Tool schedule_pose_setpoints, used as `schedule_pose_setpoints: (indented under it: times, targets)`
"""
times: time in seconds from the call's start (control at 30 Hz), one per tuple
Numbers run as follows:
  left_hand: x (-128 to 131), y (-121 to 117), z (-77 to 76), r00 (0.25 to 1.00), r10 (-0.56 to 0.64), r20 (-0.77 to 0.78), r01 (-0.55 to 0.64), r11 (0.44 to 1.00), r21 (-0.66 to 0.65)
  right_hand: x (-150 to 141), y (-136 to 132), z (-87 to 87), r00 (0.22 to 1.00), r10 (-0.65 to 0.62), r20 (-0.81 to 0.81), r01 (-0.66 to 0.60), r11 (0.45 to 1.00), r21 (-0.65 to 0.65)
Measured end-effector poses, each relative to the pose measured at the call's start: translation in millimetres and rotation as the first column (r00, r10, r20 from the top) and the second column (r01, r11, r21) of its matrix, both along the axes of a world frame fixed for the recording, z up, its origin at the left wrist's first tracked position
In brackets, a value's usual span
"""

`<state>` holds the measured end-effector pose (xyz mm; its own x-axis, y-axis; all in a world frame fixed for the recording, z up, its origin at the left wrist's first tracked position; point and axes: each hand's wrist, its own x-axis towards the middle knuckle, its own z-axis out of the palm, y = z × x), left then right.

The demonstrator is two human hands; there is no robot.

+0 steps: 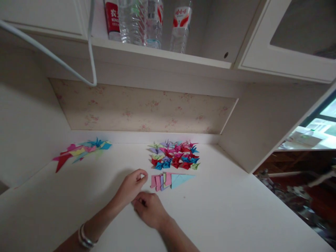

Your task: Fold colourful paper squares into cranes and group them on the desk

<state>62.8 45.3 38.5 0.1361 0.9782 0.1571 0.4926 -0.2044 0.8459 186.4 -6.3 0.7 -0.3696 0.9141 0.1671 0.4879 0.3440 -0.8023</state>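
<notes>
My left hand point(131, 187) rests on the white desk point(223, 210) with thumb and forefinger pinched together; I cannot see anything between them. My right hand point(148, 208) lies just below it, fingers curled down onto the desk surface, what is under them hidden. Right of the left hand lies a small stack of folded papers point(160, 181) in pink and purple, with a light blue triangle point(181, 179) beside it. Behind them sits a cluster of several folded paper cranes point(174, 155) in red, blue, pink and green.
A second group of folded paper pieces point(81, 152) lies at the back left of the desk. Plastic water bottles point(147, 21) stand on the shelf above. A white cable point(90, 63) hangs down at the left. A cupboard side panel point(262, 126) bounds the desk on the right.
</notes>
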Motion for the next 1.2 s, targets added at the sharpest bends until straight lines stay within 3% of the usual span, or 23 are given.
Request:
schedule_pose_setpoints:
  times: [0.13,0.27,0.33,0.53,0.73,1.2]
  targets:
    - [-42,-22,-26.6,0.988,0.078,0.131,-0.063,0.991,-0.119,-1,-1,3.3,1.0,0.016,-0.02,-0.016,1.0,-0.026]
    - [-64,-33,-40.0,0.967,0.199,0.159,-0.166,0.966,-0.199,-3,-2,3.2,1.0,0.001,-0.014,-0.002,0.998,-0.06]
    - [-65,-36,-40.3,0.966,0.213,0.148,-0.179,0.96,-0.213,-4,-2,2.8,1.0,-0.006,-0.015,0.005,0.998,-0.061]
    - [-60,-42,-31.2,0.987,0.103,0.121,-0.074,0.972,-0.225,-7,-3,4.4,0.999,-0.02,-0.031,0.017,0.997,-0.078]
    - [-63,-43,-27.0,0.982,0.064,0.176,-0.028,0.979,-0.202,-8,-4,5.9,0.999,-0.021,-0.041,0.018,0.996,-0.088]
    - [-62,-40,-29.2,0.969,0.056,0.24,0.01,0.964,-0.264,-8,-5,3.4,1.0,0.001,-0.029,-0.003,0.997,-0.075]
